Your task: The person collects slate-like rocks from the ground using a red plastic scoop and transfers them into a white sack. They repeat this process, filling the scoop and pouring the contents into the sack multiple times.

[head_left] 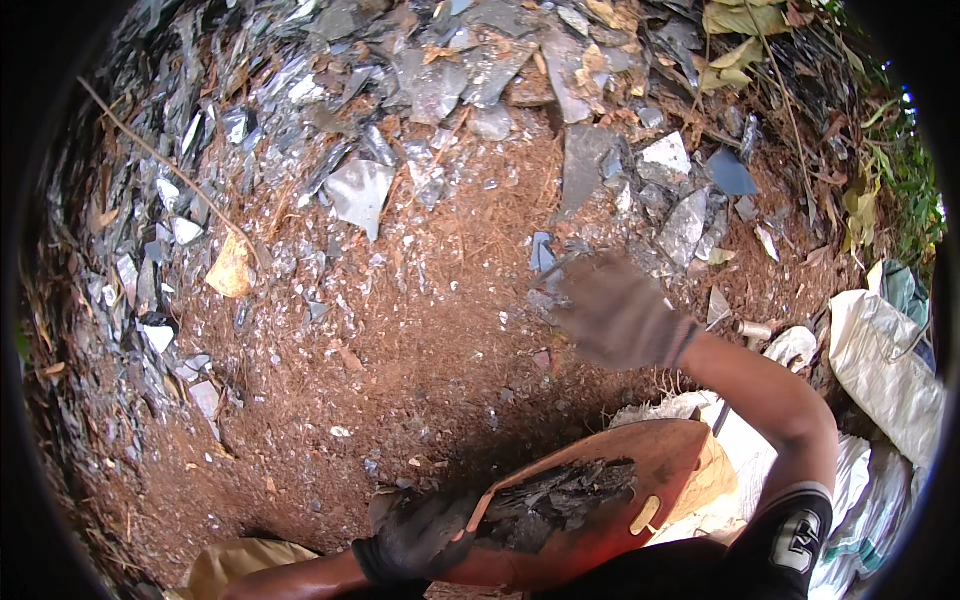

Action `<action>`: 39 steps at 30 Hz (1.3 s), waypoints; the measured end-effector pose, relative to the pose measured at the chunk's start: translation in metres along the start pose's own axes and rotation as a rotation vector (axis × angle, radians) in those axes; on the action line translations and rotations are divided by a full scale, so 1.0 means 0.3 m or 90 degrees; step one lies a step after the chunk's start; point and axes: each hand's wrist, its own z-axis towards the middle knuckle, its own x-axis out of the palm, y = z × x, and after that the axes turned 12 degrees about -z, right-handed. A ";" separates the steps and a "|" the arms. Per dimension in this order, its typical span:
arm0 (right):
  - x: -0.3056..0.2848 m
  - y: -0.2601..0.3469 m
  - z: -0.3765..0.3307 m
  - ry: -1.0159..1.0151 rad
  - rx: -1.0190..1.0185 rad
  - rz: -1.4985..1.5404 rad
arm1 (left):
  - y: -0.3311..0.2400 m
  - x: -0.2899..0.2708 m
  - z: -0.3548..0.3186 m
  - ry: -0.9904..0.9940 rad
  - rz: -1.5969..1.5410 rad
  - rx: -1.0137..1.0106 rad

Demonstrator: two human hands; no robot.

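Note:
My left hand point(420, 530), in a dark glove, is closed on the left edge of an orange basin point(670, 450) tilted in front of me. Dark, layered mica-like flakes point(565, 495) lie inside the basin. Out over the reddish soil, my right hand point(620, 310), in a brownish-grey work glove, reaches down. Its blurred fingertips are at a shiny grey flake point(546, 291); whether they grip it cannot be made out. Just beyond them lies a small bluish flake point(542, 252).
Shiny flakes point(430, 85) are heaped along the far side and left. A pale pointed piece point(360, 195) lies mid-ground. A thin stick point(165, 165) and a dry yellow leaf point(231, 266) are at left. White woven sacks point(885, 365) and green plants point(915, 180) are at right.

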 end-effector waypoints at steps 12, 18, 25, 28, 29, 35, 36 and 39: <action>0.073 -0.059 -0.061 0.169 -0.006 -0.114 | -0.049 -0.046 -0.008 -0.009 0.071 0.069; 0.000 -0.106 -0.110 0.089 0.127 -0.077 | -0.010 -0.035 -0.018 -0.047 0.064 0.072; 0.119 -0.120 0.106 -0.151 0.051 -0.075 | 0.000 -0.051 0.050 -0.110 -0.027 0.048; 0.091 -0.157 0.082 0.027 0.137 -0.061 | 0.052 -0.052 0.159 -0.154 -0.065 0.021; 0.066 -0.155 0.057 0.078 0.159 -0.056 | 0.068 -0.061 0.195 -0.109 -0.081 -0.069; 0.116 -0.177 -0.173 0.009 0.264 -0.051 | 0.269 -0.048 0.374 -0.236 0.031 -0.013; 0.092 -0.153 -0.186 0.020 0.311 0.004 | 0.251 -0.060 0.321 -0.251 0.033 -0.029; 0.027 -0.095 -0.174 0.081 0.406 -0.010 | 0.287 -0.011 -0.040 -0.106 0.050 -0.214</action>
